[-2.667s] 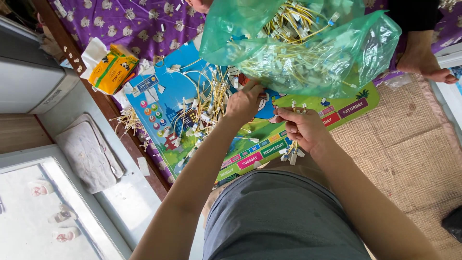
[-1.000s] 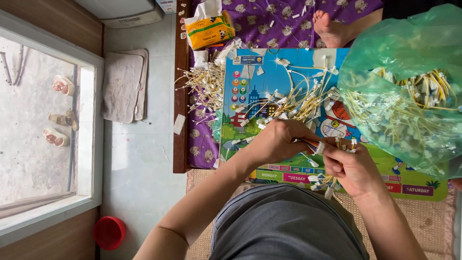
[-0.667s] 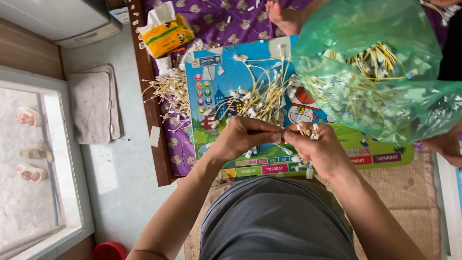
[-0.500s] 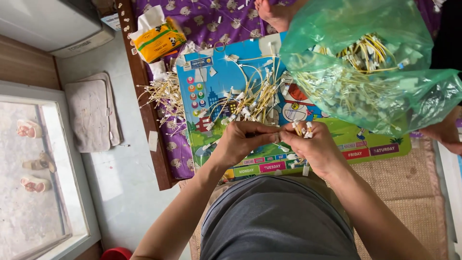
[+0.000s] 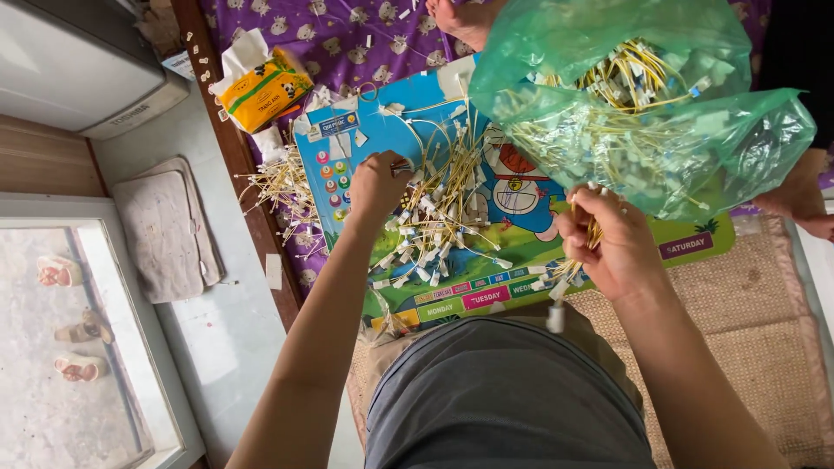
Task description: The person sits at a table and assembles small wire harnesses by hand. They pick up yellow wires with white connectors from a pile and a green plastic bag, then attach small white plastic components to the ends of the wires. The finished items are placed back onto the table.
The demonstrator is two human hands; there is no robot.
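Wire sorting, partway as I judge it. My right hand grips a yellow wire bundle; left hand pinches one connector from the board pile. Green bag stays full.

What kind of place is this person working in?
Most likely a home, with piecework done on the floor: a woven floor mat, a purple patterned cloth, a tissue pack, and sandals outside a glass door.

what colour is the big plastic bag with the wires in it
Translucent green bag, seen in the head view, the only one.
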